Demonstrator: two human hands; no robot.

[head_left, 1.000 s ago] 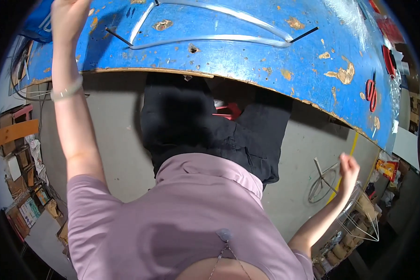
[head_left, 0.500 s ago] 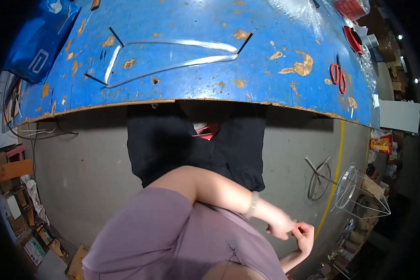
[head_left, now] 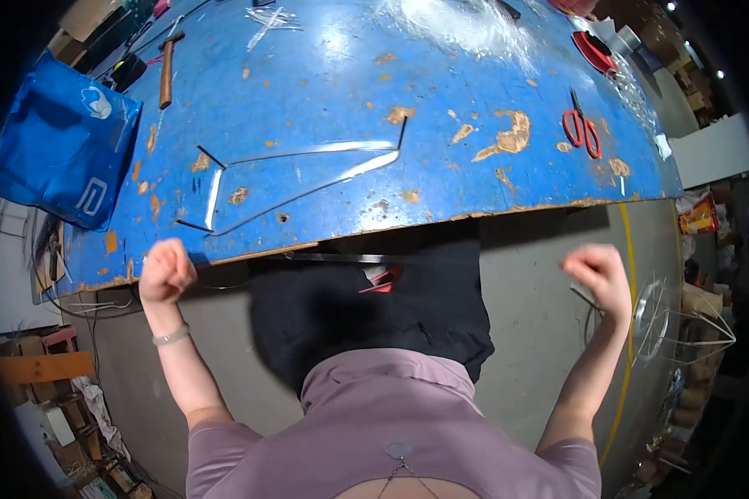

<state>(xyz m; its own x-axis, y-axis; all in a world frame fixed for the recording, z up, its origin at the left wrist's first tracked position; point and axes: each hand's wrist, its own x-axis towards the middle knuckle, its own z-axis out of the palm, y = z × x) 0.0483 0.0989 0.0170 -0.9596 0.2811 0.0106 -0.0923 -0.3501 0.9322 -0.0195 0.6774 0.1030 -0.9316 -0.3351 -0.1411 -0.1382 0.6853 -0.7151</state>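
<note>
While both fists are balled up with nothing in them, left hand (head_left: 166, 270) by the blue workbench (head_left: 474, 166) edge and right hand (head_left: 597, 274) off past it, I'd reach up gently: that bent wire frame (head_left: 300, 179) lying mid-bench looks thin, shiny, easily warped.

A worn blue workbench (head_left: 474, 75) stands on grey concrete floor (head_left: 524, 283).

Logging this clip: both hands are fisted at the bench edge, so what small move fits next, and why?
Probably open the left hand and reach forward to the bent metal strip on the blue table. Both it and the right hand look empty, and the strip lies nearest.
</note>
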